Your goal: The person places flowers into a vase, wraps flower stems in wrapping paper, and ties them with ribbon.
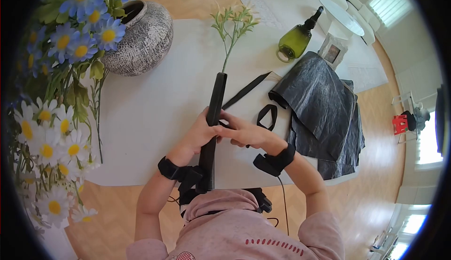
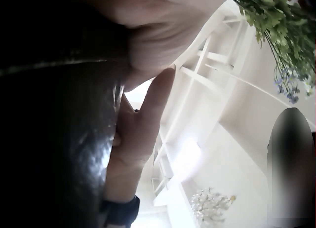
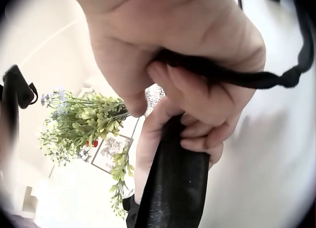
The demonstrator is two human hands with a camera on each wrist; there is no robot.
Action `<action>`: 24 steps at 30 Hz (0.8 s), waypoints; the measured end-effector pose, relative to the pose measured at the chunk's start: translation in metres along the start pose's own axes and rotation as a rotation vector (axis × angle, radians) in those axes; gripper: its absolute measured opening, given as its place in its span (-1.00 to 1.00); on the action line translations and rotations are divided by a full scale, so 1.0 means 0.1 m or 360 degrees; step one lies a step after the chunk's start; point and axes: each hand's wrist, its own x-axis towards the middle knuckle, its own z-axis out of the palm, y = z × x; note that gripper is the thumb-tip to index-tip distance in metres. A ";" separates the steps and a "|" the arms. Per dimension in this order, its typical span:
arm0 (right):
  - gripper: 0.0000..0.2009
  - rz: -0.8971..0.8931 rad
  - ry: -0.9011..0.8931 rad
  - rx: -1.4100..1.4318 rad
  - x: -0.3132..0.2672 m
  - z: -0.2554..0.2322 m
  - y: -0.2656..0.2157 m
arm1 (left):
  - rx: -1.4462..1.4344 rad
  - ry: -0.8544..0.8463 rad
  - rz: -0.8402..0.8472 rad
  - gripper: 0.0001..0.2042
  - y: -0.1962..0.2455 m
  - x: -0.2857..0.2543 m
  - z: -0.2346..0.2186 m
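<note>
A narrow black paper roll stands lengthwise before the chest, a pale blossom sprig emerging from its top. Around its middle my left hand grips it; in the right wrist view those fingers curl around the roll. Close beside it, my right hand holds a black ribbon, which passes through its curled fingers and trails off as a knotted strand. The roll fills much of the left wrist view, hiding part of both hands.
Blue flowers and white daisies crowd the left side by a speckled round vase. On the white table's right lie crumpled black paper, a green bottle and a small stone frame.
</note>
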 end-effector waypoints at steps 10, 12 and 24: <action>-0.44 -0.0104 0.0323 -0.0122 0.23 0.16 0.11 | 0.1018 0.0473 0.0079 -0.54 0.05 -0.01 0.07; -0.48 -0.0031 0.0318 -0.0023 0.23 0.19 0.14 | 0.1129 0.0339 -0.0056 -0.52 0.12 -0.01 0.08; -0.67 -0.0373 0.0113 0.0612 0.14 0.04 0.22 | 0.1119 -0.0294 0.0188 -0.69 0.44 0.09 -0.42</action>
